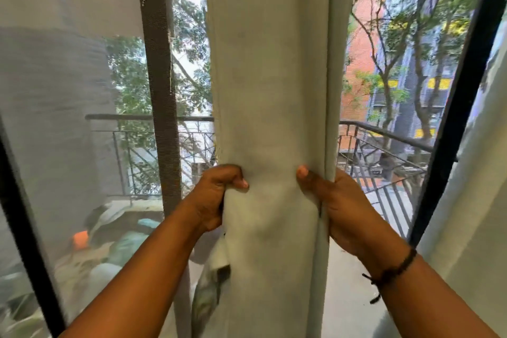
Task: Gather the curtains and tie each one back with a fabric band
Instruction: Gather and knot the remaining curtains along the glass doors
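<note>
One pale curtain (270, 90), bunched between left hand (216, 195) and right hand (332, 200).

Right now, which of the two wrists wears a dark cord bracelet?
The right hand's wrist wears the dark bracelet; the left hand's wrist is bare. Both grip the curtain.

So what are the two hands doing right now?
Left hand: closed, gripping the left edge of the gathered curtain.
Right hand: closed, gripping the curtain's right edge, thumb pressed on the front.
</note>
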